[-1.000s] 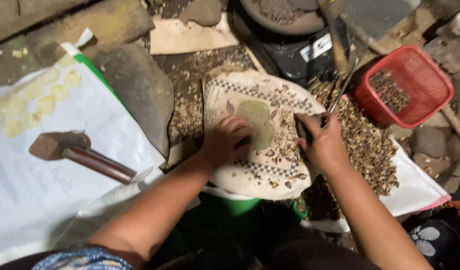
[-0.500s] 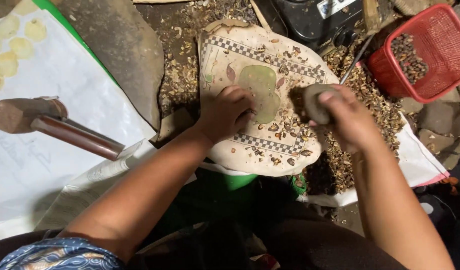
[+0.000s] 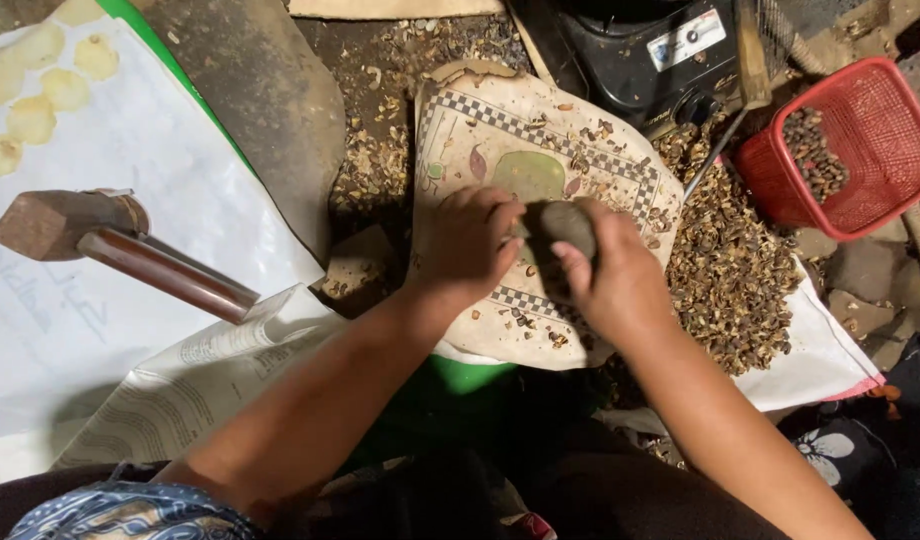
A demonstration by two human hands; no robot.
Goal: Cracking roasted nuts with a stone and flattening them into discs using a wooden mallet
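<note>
At far left I see pale slices (image 3: 32,118) on a white sheet (image 3: 130,300), and below them a mallet (image 3: 110,245) with a wooden head lies on the same sheet. Next, a flat grey rock (image 3: 270,90) sits on the ground, with broken shells (image 3: 375,160) beside it. In the middle my left hand (image 3: 467,240) rests palm down on a patterned cloth (image 3: 480,120), fingers bent close together and pressing near the green patch; I cannot tell if something small is under the fingertips. Just beside it, touching, my right hand (image 3: 605,270) holds a dark rounded stone (image 3: 562,222) in a closed grip, directly over the cloth. To the right, a heap of nuts (image 3: 725,270) lies on a white fabric. A black appliance (image 3: 650,55) stands above. At far right a red basket (image 3: 870,190) holds more nuts.
</note>
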